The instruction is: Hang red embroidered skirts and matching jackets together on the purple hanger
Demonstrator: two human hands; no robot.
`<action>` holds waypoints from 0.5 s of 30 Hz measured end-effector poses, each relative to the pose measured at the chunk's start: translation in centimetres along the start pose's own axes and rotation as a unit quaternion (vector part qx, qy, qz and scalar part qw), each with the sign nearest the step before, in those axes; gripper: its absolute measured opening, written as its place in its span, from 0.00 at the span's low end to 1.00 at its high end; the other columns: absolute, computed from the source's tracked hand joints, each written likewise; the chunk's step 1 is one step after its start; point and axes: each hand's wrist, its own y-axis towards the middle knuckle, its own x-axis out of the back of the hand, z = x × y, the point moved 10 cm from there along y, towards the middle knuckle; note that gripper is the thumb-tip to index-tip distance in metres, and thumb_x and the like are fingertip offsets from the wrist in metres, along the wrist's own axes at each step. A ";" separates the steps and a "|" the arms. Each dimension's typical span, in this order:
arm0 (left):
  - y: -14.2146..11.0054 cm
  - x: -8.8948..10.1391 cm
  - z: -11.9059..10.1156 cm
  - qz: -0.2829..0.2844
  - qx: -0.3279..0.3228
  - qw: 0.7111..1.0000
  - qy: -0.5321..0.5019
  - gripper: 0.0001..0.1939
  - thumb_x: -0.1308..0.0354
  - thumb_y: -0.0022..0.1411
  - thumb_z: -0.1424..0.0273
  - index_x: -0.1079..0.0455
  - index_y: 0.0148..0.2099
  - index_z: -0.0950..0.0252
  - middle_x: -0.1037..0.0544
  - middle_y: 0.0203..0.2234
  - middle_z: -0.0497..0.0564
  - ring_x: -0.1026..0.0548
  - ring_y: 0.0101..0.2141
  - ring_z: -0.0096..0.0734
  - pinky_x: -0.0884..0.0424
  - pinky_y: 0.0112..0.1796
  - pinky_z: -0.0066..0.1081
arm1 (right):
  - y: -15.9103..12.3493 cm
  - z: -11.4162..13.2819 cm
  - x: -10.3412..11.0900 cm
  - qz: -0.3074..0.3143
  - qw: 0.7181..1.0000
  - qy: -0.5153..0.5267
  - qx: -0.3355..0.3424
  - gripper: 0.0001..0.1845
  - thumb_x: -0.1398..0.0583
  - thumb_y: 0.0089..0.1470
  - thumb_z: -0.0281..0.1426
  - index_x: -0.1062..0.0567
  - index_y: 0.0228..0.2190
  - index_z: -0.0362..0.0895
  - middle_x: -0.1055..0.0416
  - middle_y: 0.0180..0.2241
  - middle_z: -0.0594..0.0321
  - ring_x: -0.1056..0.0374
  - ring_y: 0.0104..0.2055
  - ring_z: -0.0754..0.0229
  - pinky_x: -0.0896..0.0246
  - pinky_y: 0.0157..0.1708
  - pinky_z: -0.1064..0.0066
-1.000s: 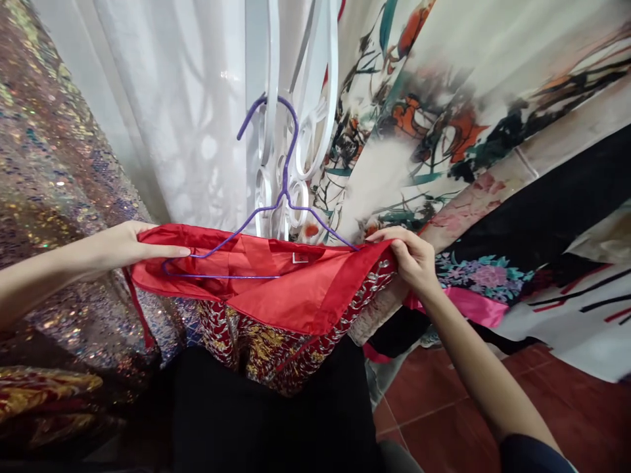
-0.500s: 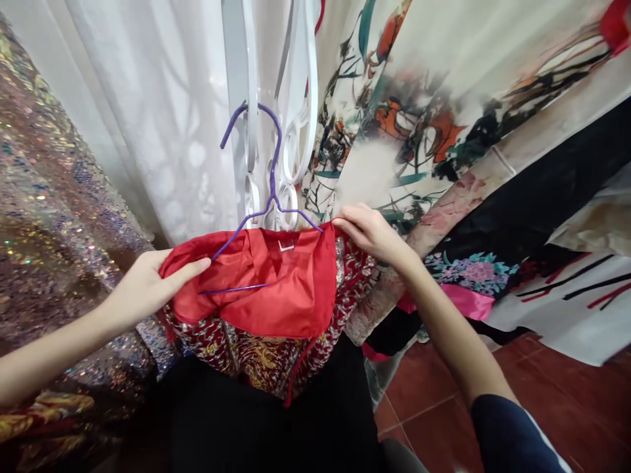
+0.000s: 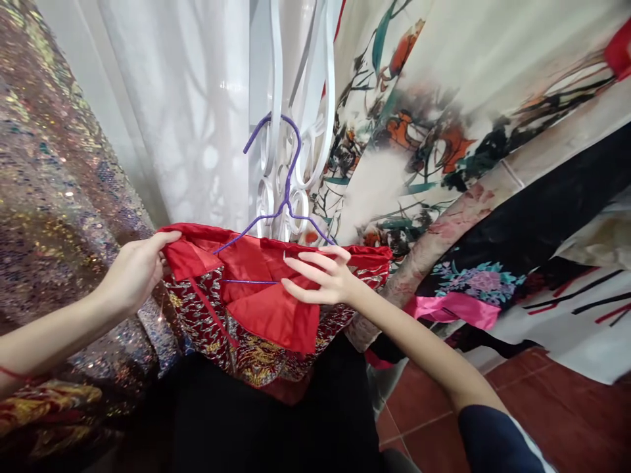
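"A white curtain (image 3: 197,125) behind the hanger (image 3: 288,192), then. What else is around it?"

"A sequinned cloth (image 3: 73,184) to its left, a painted cloth (image 3: 372,190) to its right, and tiled floor (image 3: 428,414) low beyond that. Its hook is up against a white frame (image 3: 277,72)."

"And the garment (image 3: 271,322)?"

"Below the hook, around the hanger's lower part: red lining turned outward, patterned side beneath. The hanger's bottom bar shows within the opening."

"The hands?"

"The left hand (image 3: 129,272), left of the hanger, pinches the red edge between thumb and fingers. The right hand (image 3: 332,282) is before the hanger's right slope, fingers spread over the lining; I can't tell whether they press on it."

"Which step is this?"

"I'd judge it's settling the garment's edge about the hanger."

"And the next move calls for?"

"Probably a steady left pinch while the right fingers straighten the turned-out lining, without tugging the hanger askew."
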 end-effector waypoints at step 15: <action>-0.2 1.7 -1.7 -0.013 -0.063 0.980 0.187 0.18 0.42 0.52 0.58 0.35 0.18 0.63 0.38 0.12 0.44 0.42 0.17 0.25 0.45 0.22 0.30 | 9.4 -1.8 -4.6 0.016 0.992 0.060 -0.113 0.13 0.42 0.61 0.23 0.29 0.41 0.56 0.27 0.57 0.71 0.30 0.56 0.56 0.38 0.51 0.53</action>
